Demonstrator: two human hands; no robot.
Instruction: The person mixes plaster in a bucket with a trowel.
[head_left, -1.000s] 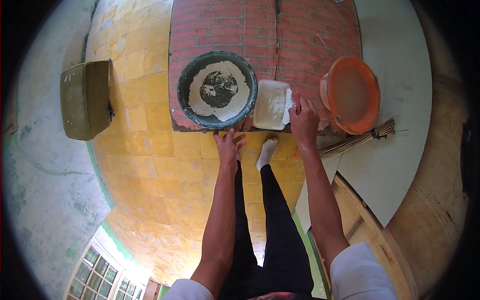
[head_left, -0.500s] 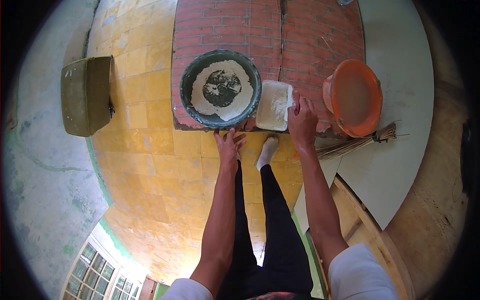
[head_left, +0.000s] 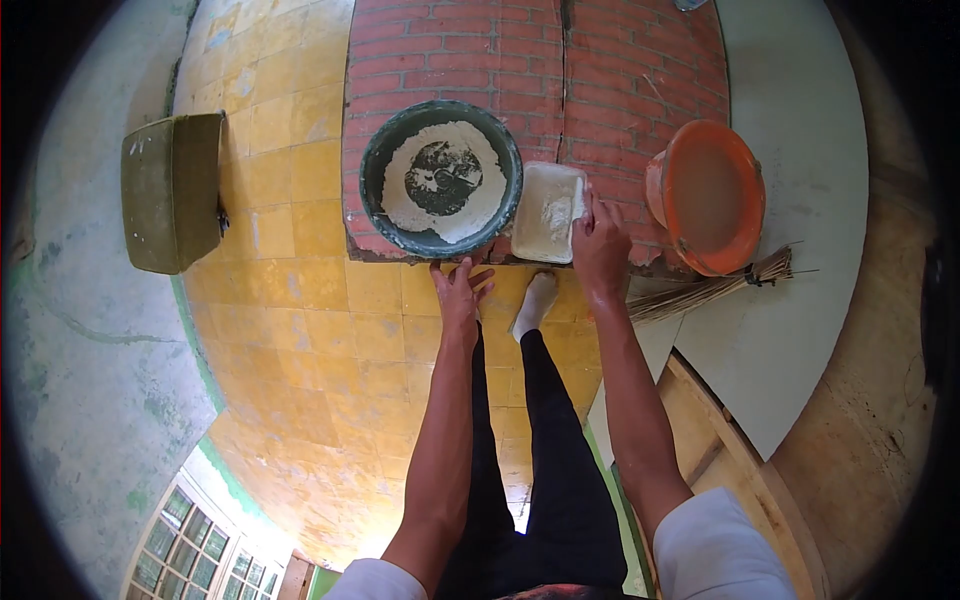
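A dark green round basin (head_left: 372, 190) holds pale powder in a ring round its bare middle. Close to its right side is a whitish rectangular tray (head_left: 530, 240) with some powder inside. My left hand (head_left: 460, 292) is just below the basin's near rim, fingers spread and holding nothing. At the tray's right edge, my right hand (head_left: 602, 245) has its fingers bent over the rim; whether anything small is between the fingertips is hidden.
An orange bucket (head_left: 745, 235) of cloudy liquid stands at the right of the red brick-patterned surface (head_left: 630, 90). A bundle of thin sticks (head_left: 700, 296) lies below it. An olive container (head_left: 170, 195) is at the left on yellow tiles.
My right hand has shifted slightly left and down along the tray's right edge. The powder in the tray lies a little differently. My left hand is almost unmoved.
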